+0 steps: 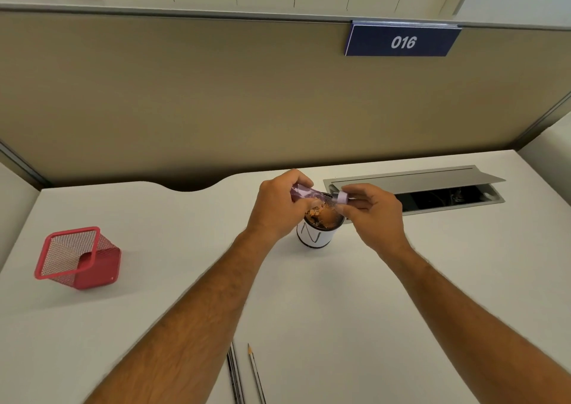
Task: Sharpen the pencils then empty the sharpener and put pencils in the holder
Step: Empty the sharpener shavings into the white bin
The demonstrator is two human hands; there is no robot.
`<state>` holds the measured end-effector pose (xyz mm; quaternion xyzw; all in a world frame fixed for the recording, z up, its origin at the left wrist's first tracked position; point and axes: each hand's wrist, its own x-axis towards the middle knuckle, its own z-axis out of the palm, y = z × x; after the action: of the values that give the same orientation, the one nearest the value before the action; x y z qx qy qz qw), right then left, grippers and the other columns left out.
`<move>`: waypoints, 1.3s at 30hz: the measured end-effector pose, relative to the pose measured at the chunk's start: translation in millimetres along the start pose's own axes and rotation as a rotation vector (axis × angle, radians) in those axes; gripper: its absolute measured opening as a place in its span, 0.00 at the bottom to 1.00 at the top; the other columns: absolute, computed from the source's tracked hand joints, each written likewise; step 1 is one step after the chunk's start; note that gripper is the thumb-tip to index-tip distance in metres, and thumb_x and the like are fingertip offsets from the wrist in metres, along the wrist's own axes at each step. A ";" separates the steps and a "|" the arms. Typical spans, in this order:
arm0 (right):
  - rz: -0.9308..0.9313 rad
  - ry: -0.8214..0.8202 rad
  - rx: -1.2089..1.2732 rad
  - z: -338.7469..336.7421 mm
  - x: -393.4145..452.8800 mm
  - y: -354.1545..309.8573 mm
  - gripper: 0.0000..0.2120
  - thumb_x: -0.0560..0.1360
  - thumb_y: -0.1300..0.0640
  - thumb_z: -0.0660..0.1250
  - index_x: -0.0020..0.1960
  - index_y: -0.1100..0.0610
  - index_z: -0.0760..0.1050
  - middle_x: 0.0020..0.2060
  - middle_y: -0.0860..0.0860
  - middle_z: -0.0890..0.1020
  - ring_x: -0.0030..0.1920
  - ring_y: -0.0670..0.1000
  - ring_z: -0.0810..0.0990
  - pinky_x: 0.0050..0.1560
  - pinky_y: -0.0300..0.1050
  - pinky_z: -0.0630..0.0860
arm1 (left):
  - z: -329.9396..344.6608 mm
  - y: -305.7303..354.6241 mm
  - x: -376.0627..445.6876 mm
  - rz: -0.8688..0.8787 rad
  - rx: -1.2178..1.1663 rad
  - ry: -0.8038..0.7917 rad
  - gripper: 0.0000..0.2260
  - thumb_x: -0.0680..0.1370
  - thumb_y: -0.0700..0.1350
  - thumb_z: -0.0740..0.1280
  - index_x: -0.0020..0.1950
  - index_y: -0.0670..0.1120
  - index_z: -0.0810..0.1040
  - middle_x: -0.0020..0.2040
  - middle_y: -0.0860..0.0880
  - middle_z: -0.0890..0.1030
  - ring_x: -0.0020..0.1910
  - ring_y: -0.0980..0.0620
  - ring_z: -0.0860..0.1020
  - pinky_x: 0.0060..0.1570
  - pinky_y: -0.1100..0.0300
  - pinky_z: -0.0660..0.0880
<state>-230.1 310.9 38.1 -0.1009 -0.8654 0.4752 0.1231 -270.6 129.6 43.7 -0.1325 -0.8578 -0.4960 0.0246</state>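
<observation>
Head view: the emptying stage of the task was recorded over a white desk [340,295]. A translucent purple sharpener body [304,194] was held closed in the left hand [279,209] and tilted, open end down, over a small round cup [316,235] marked with a letter; orange-brown shavings [323,215] were seen heaped at the cup's mouth. The matching pale purple cap [343,197] was pinched between the fingers of the right hand [375,215], just beside the sharpener body and apart from it. Two pencils [244,372] were left lying side by side on the near edge of the desk; one showed a pointed tip, so the sharpening was judged probably finished, though the other tip could not be made out. A red mesh holder [77,257] stood well to the left, with no pencils seen in it. Emptying was therefore judged under way, with reassembly of the sharpener and transfer of both pencils to the holder still outstanding.
</observation>
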 end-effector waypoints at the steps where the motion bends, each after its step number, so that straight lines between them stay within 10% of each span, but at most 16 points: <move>1: 0.018 -0.011 0.069 0.0 -2.2 -2.1 0.17 0.69 0.65 0.76 0.57 0.58 0.80 0.46 0.48 0.85 0.45 0.45 0.85 0.51 0.40 0.82 | -2.6 2.1 -1.7 -0.022 -0.049 0.023 0.13 0.70 0.45 0.77 0.51 0.49 0.79 0.48 0.53 0.81 0.45 0.56 0.80 0.37 0.71 0.78; 9: -0.017 -0.081 0.397 0.5 -20.7 -31.5 0.18 0.69 0.71 0.74 0.56 0.60 0.80 0.49 0.53 0.86 0.48 0.50 0.86 0.52 0.43 0.82 | -20.8 13.0 -20.1 -0.156 -0.366 0.096 0.12 0.69 0.44 0.78 0.49 0.47 0.80 0.46 0.49 0.85 0.45 0.52 0.84 0.42 0.55 0.83; 39: -0.240 -0.350 0.421 -4.2 -101.4 -141.0 0.16 0.70 0.69 0.73 0.56 0.59 0.82 0.48 0.52 0.87 0.48 0.52 0.86 0.53 0.46 0.82 | -124.3 61.7 -122.4 -0.227 -0.710 0.165 0.09 0.71 0.39 0.75 0.49 0.38 0.82 0.41 0.44 0.85 0.34 0.49 0.82 0.36 0.59 0.80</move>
<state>-140.7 210.2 147.8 0.1136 -0.7617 0.6363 0.0454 -148.2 27.4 137.5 0.0033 -0.6368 -0.7709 -0.0091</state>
